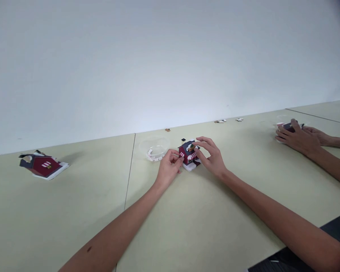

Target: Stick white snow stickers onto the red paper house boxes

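A small model house [190,158] stands on the table, with dark red walls, a dark grey roof, red-and-white striped trim and a white snowy base. My left hand [169,166] is closed at its left side, thumb and fingertips gripping the wall near the front corner. On the roof sits a small brown, green and white piece [191,147]. The thumb and index finger of my right hand [214,156] pinch this piece from the right, while the other fingers are raised. My fingers partly cover the house's sides.
Behind my left hand lies a clear round plastic ring or container [154,149] with white bits in it. A second red model house [47,166] stands at the left. Small loose pieces [220,121] lie along the wall. At the right, another person's hands [300,138] hold a similar house [289,127].
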`<state>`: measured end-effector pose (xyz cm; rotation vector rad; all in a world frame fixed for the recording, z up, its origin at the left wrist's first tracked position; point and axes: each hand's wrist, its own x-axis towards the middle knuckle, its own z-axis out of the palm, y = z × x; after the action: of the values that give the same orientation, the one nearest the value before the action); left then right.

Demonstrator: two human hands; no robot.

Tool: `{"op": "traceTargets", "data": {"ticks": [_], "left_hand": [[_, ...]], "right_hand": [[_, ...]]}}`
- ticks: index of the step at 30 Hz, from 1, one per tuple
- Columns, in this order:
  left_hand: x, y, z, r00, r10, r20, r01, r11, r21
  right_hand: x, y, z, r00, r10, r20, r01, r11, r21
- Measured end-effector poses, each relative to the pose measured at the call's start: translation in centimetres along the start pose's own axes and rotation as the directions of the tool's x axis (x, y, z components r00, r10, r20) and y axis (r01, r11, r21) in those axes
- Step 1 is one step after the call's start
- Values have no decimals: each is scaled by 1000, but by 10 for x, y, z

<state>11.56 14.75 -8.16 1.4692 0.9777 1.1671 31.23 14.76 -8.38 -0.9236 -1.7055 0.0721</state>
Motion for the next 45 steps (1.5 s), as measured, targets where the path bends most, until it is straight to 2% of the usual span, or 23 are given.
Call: {"op": "traceTargets", "data": {"ticks": [33, 45], "left_hand": [[0, 1, 1, 1000, 6, 3, -6, 1000, 4], [2, -3, 0, 1000, 21, 15, -21, 1000, 13]], "right_hand": [[2, -6, -2, 999, -45, 7, 45, 999, 15], [0, -4, -2, 1000, -17, 26, 16, 1000, 18]]}}
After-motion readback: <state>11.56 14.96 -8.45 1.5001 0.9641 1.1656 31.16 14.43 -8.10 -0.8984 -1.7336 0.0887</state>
